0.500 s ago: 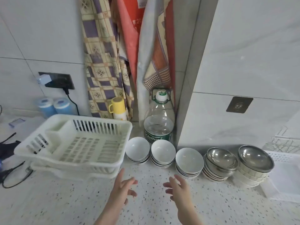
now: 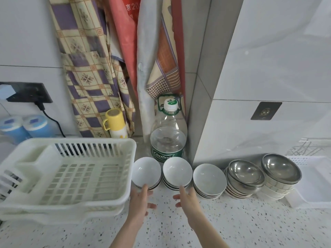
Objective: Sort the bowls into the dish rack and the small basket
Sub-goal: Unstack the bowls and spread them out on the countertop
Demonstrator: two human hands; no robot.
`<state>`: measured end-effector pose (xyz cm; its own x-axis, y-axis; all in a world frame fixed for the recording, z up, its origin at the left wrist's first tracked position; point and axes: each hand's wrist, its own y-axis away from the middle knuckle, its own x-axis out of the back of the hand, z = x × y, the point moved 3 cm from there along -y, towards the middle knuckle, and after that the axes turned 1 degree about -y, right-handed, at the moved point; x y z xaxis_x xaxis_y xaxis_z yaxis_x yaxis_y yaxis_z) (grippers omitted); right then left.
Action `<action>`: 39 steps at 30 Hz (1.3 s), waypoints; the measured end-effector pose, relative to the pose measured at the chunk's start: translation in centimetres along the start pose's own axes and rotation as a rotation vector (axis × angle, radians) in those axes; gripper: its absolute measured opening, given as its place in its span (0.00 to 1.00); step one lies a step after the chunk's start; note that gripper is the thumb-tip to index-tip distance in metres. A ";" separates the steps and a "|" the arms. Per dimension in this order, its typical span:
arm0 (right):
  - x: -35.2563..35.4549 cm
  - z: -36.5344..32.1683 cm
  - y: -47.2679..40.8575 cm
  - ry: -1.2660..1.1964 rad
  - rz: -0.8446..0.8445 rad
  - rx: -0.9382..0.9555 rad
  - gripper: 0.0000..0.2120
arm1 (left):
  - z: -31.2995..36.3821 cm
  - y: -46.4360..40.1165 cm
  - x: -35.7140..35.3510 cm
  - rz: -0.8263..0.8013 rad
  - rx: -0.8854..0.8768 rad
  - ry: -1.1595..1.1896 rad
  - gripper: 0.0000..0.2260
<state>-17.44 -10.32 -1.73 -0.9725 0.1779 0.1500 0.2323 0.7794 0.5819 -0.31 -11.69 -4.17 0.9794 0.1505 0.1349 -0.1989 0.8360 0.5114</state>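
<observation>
Both hands are out over the speckled counter (image 2: 232,226) and nothing is sorted yet. The left hand (image 2: 140,203) has its fingers extended and relaxed, fingertips touching the near rim of the first white bowl stack (image 2: 146,171); it grasps nothing. The right hand (image 2: 187,200) is likewise loose and spread, its fingertips at the foot of the second white bowl stack (image 2: 177,171), with no hold.

Further right of the right hand sits a third white bowl stack (image 2: 209,179), then two steel bowl stacks (image 2: 245,173) (image 2: 281,168), the far one topping some white bowls. The dish rack (image 2: 71,176) lies just left of the left hand, nothing in it. The small basket (image 2: 313,183) sits well beyond the right hand, at the far right end of the row (only partly in view, but it appears to hold nothing).

So all five stacks remain to be moved; by my reading, this is the very first reach.
</observation>
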 end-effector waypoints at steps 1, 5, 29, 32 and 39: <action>-0.1 0.0 -0.4 -0.009 0.003 -0.003 0.18 | -0.3 -0.3 0.0 -0.007 0.008 0.017 0.18; -0.4 -0.1 -2.0 -0.019 0.088 0.012 0.15 | -0.1 -1.0 0.1 0.053 -0.038 0.088 0.05; -2.8 -1.0 -1.9 -0.235 0.424 0.217 0.19 | 0.3 -2.7 0.4 -0.107 -0.029 0.245 0.11; -2.5 -0.9 -1.7 -0.293 0.356 0.223 0.18 | 0.4 -2.1 0.3 -0.129 -0.053 0.303 0.07; -1.1 -0.1 -0.3 -0.401 0.221 0.281 0.21 | 1.2 -1.3 -0.3 -0.175 -0.152 0.455 0.12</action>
<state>-16.39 -10.82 -1.94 -0.8424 0.5287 -0.1042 0.4732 0.8182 0.3264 -0.38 -13.42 -3.84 0.9208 0.1874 -0.3421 -0.0559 0.9314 0.3597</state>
